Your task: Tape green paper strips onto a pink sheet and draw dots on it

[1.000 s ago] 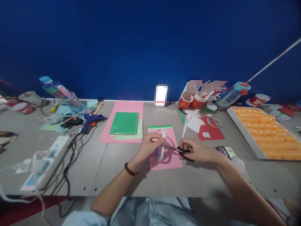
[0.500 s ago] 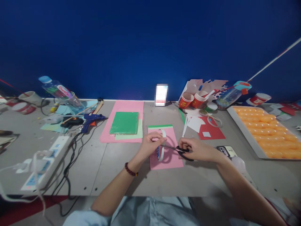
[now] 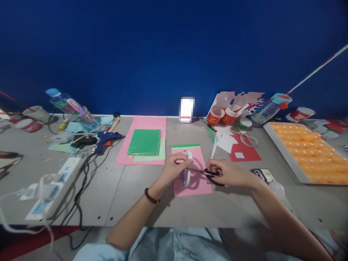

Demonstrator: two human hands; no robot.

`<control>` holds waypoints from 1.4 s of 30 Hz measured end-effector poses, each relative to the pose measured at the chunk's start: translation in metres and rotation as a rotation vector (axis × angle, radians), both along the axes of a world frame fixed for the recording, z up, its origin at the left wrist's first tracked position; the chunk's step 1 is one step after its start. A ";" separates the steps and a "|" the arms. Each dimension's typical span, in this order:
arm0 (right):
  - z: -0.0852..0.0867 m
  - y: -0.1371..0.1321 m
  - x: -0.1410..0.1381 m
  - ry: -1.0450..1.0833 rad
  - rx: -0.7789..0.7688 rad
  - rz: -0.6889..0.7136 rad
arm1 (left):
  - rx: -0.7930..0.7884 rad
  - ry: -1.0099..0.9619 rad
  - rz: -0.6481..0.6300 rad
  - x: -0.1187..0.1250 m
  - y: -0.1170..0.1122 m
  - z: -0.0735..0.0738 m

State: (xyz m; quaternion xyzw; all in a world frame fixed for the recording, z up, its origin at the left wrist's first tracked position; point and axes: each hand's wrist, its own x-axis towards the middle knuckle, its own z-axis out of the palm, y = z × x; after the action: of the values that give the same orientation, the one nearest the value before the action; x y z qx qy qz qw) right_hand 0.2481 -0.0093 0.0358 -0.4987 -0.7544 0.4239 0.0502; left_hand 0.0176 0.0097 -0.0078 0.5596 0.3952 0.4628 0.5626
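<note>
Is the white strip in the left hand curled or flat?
Curled: the white strip bends into a loop in the left hand, over the pink sheet.

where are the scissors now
In the head view, right of centre: the scissors are in the right hand, blades over the pink sheet, toward the left hand.

The left hand (image 3: 172, 169) is held in a pinch, thumb and bent fingers (image 3: 178, 156) brought together and pointing across at the right hand (image 3: 225, 173); behind it the left wrist (image 3: 158, 187) leads into the left forearm (image 3: 130, 223), which slants back and outward. Near the left hand but apart from it, the right hand is curled in a grip, its knuckles facing its partner, with the right forearm (image 3: 280, 214) running outward and back behind it.
</note>
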 end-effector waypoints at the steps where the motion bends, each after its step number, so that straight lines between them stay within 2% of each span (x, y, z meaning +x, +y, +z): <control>1: -0.001 0.000 0.000 0.002 0.003 0.001 | -0.001 0.000 0.002 0.000 0.000 0.000; 30: 0.005 0.000 0.000 -0.002 -0.002 0.009 | -0.024 0.009 -0.023 -0.001 -0.001 0.001; 42: 0.001 0.000 0.000 -0.013 0.001 0.002 | -0.017 0.022 -0.017 0.000 -0.001 0.001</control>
State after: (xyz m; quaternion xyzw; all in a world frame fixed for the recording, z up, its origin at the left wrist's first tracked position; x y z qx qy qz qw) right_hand 0.2484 -0.0093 0.0368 -0.5008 -0.7554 0.4202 0.0455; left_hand 0.0173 0.0084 -0.0066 0.5633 0.4006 0.4484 0.5667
